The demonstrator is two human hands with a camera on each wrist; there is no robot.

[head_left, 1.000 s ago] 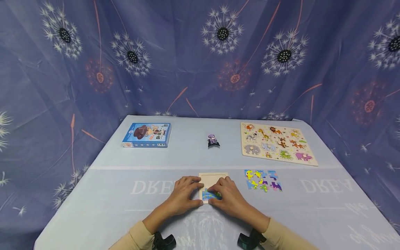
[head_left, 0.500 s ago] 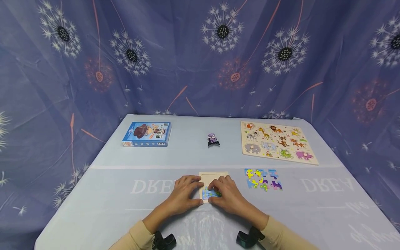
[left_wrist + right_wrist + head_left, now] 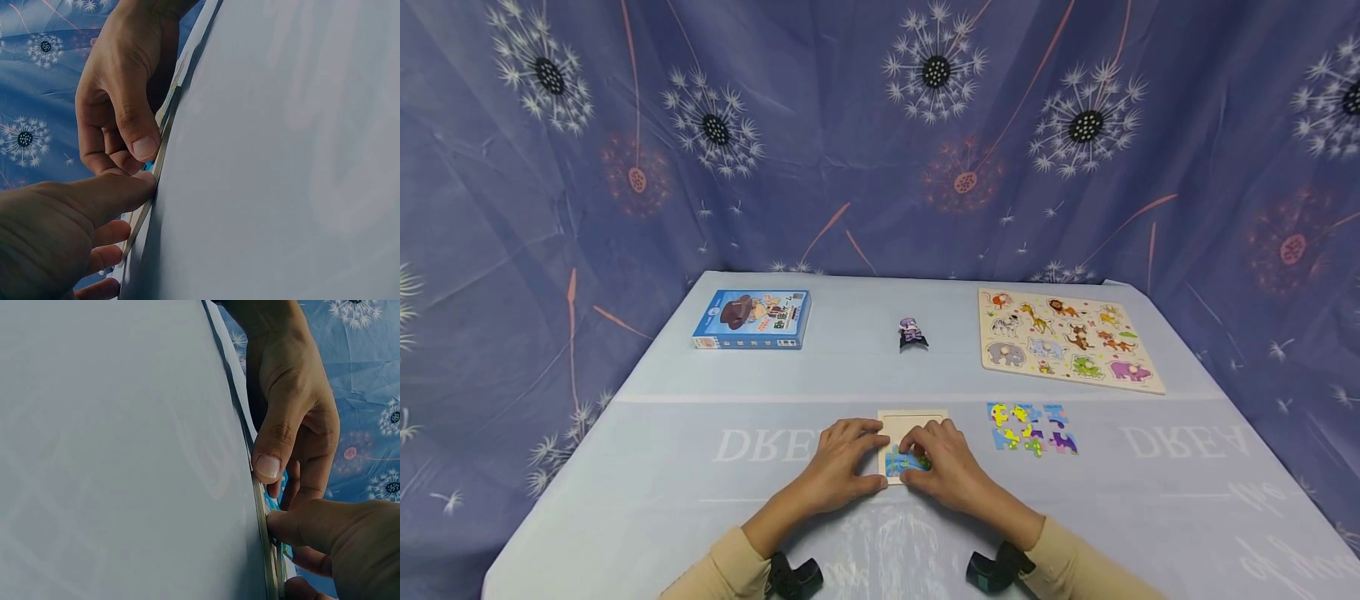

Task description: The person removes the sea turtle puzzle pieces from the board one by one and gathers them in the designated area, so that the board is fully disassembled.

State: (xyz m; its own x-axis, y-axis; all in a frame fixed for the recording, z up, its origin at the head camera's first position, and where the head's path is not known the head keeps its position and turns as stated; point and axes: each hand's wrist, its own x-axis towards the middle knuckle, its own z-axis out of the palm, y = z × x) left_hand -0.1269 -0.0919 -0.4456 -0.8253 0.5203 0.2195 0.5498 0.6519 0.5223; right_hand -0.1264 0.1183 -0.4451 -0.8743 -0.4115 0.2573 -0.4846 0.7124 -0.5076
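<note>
A small wooden puzzle tray (image 3: pixel 913 414) lies near the front of the table, with joined blue puzzle pieces (image 3: pixel 892 463) along its lower part. My left hand (image 3: pixel 837 467) grips the tray's left side, fingers along that edge and thumb at the near corner. Over the tray's lower right, my right hand (image 3: pixel 949 468) pinches a blue-green puzzle piece between thumb and curled fingers, which partly hide it. Both thumbs, the left thumb (image 3: pixel 140 182) and right thumb (image 3: pixel 142 145), sit close at the tray's near edge in the left wrist view.
Right of the tray lie several loose puzzle pieces (image 3: pixel 1062 443), yellow, blue and purple. Farther back are a blue box (image 3: pixel 752 321), a small purple-haired figure (image 3: pixel 912 333) and a wooden animal peg board (image 3: pixel 1067 342). A dandelion-print curtain (image 3: pixel 850 150) hangs behind the table.
My right fingers have shifted slightly on the piece, and more of the blue pieces shows beneath them. My left hand keeps its place. The head view has tilted a little downward.
</note>
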